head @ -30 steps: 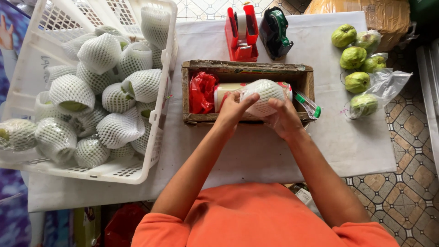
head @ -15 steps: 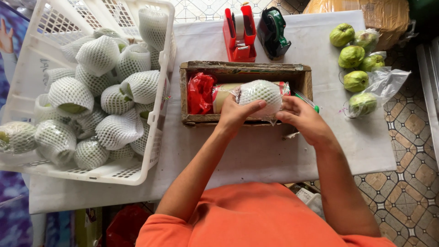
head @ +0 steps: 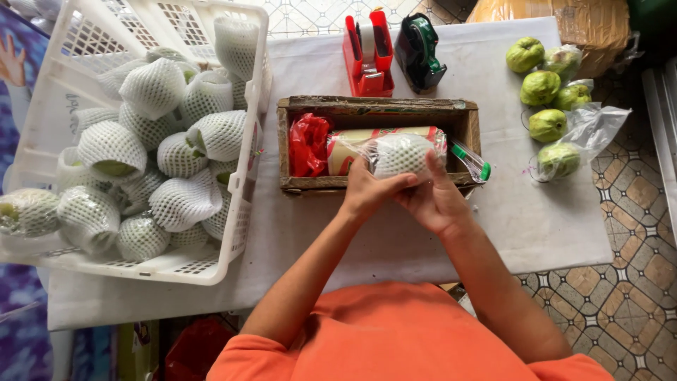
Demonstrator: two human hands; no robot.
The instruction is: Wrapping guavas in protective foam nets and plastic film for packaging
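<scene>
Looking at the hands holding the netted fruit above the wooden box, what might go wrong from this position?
1. Both hands, left hand and right hand, grip the netted fruit in thin clear plastic; squeezing hard might bruise it or tear the film.
2. It is held over the wooden box; a slip could drop it onto the roll inside.
3. The white crate overhangs the table's left edge, so a bump may tip it.

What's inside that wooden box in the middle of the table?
The wooden box holds a crumpled red plastic bag on its left and a long roll lying lengthwise. Both hands hold a net-wrapped fruit over the roll, hiding part of it and the floor beneath.
</scene>
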